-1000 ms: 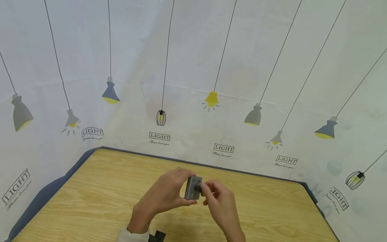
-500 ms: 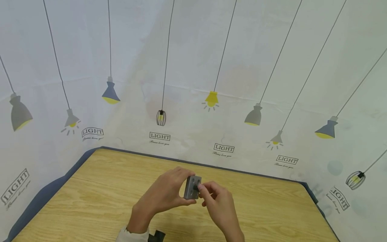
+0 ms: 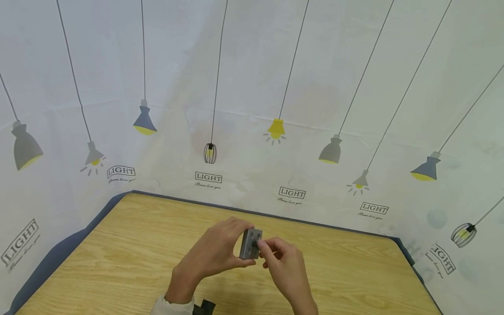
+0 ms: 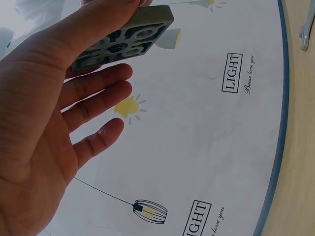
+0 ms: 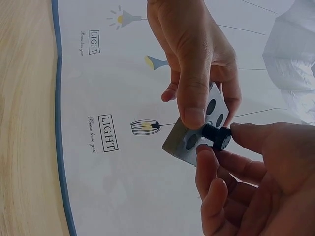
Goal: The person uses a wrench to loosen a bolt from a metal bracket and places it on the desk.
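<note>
A grey rectangular block [image 3: 246,247] with several round holes is held up above the table, tilted, between the thumb and fingers of my left hand [image 3: 214,249]. The left wrist view shows the hollow, recessed back of the block [image 4: 156,22], while the other fingers of that hand [image 4: 37,123] stay spread apart from it. A black bolt with a thick round head [image 5: 222,138] sticks out of the block's middle hole. My right hand [image 3: 289,267] pinches the bolt's head between thumb and fingers. How deep the shank sits is hidden.
The light wood table [image 3: 130,245] has a blue edge, with a white lamp-printed curtain [image 3: 244,87] behind it. Beside the left sleeve [image 3: 173,306] is a dark object [image 3: 204,307] of unclear kind. A grey metal tool, wrench-like [image 4: 306,32], lies at the table's edge.
Over the last second my right hand has shifted slightly left toward the block, and less of the bolt shows. My left hand has stayed almost still, holding the block.
</note>
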A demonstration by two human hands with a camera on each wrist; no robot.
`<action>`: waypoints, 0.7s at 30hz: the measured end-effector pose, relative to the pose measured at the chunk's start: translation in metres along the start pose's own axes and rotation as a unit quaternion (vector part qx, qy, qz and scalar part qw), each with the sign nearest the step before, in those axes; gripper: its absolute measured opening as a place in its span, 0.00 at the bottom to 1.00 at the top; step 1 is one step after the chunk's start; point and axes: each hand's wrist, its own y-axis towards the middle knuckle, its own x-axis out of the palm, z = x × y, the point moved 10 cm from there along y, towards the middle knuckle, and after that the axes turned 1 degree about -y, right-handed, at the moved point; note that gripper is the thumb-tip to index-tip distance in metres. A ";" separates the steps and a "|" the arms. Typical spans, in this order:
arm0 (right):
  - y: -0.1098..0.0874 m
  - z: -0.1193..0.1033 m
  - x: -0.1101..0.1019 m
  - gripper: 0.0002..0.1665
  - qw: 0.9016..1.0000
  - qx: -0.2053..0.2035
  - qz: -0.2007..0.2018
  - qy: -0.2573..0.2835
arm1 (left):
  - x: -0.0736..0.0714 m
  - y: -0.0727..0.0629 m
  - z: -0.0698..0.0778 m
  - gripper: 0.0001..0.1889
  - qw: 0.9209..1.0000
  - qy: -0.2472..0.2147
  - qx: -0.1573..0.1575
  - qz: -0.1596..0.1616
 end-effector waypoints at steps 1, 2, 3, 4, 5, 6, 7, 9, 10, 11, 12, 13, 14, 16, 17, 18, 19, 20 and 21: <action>0.000 0.000 0.000 0.12 1.000 0.000 0.001 0.000 | 0.000 0.000 0.000 0.36 1.000 0.001 0.000 -0.001; 0.000 0.000 0.000 0.12 1.000 -0.001 0.001 0.000 | 0.000 0.000 0.000 0.36 1.000 0.001 -0.001 -0.001; 0.000 -0.001 0.000 0.12 1.000 -0.001 0.000 0.000 | 0.000 0.000 0.000 0.36 1.000 0.001 -0.002 -0.002; 0.000 -0.001 0.000 0.12 1.000 -0.002 0.000 0.001 | 0.000 0.000 0.000 0.36 1.000 0.002 -0.002 -0.003; 0.000 -0.001 0.000 0.12 1.000 -0.002 -0.001 0.002 | 0.000 0.000 0.000 0.36 1.000 0.002 -0.002 -0.003; 0.000 -0.001 0.000 0.12 1.000 -0.002 -0.002 0.003 | 0.001 0.000 0.000 0.36 1.000 0.002 -0.002 -0.003; 0.000 -0.001 0.000 0.12 1.000 -0.003 -0.003 0.004 | 0.001 0.000 0.000 0.36 1.000 0.002 -0.002 -0.003; -0.001 -0.001 0.000 0.11 1.000 -0.004 -0.005 0.006 | 0.000 0.000 0.001 0.36 1.000 0.001 0.000 -0.002; -0.001 -0.001 0.001 0.11 1.000 -0.005 -0.006 0.007 | 0.000 0.000 0.001 0.36 1.000 0.001 0.001 -0.001; -0.001 -0.001 0.001 0.10 1.000 -0.005 -0.007 0.007 | 0.000 0.000 0.001 0.36 1.000 0.002 0.002 0.000; -0.001 -0.001 0.001 0.10 1.000 -0.006 -0.008 0.007 | 0.000 0.001 0.002 0.36 1.000 0.003 0.004 0.003; -0.001 -0.002 0.001 0.09 1.000 -0.007 -0.009 0.007 | 0.000 0.000 0.002 0.36 1.000 0.003 0.006 0.005; -0.001 -0.002 0.001 0.09 1.000 -0.008 -0.010 0.007 | 0.000 0.000 0.002 0.35 1.000 0.004 0.007 0.006; -0.001 -0.002 0.001 0.09 1.000 -0.010 -0.012 0.006 | -0.001 0.000 0.003 0.36 1.000 0.005 0.010 0.010; -0.001 -0.002 0.001 0.09 1.000 -0.010 -0.012 0.006 | -0.001 0.000 0.003 0.36 1.000 0.005 0.010 0.011; -0.001 -0.002 0.001 0.08 1.000 -0.010 -0.012 0.006 | -0.001 0.000 0.003 0.36 1.000 0.005 0.011 0.011; -0.001 -0.002 0.001 0.08 1.000 -0.011 -0.012 0.006 | -0.001 0.000 0.003 0.36 1.000 0.005 0.010 0.010; -0.002 -0.002 0.000 0.08 1.000 -0.012 -0.011 0.007 | -0.001 0.000 0.003 0.36 1.000 0.005 0.010 0.009; -0.002 -0.002 0.000 0.08 1.000 -0.012 -0.011 0.007 | -0.001 0.000 0.003 0.35 1.000 0.005 0.009 0.009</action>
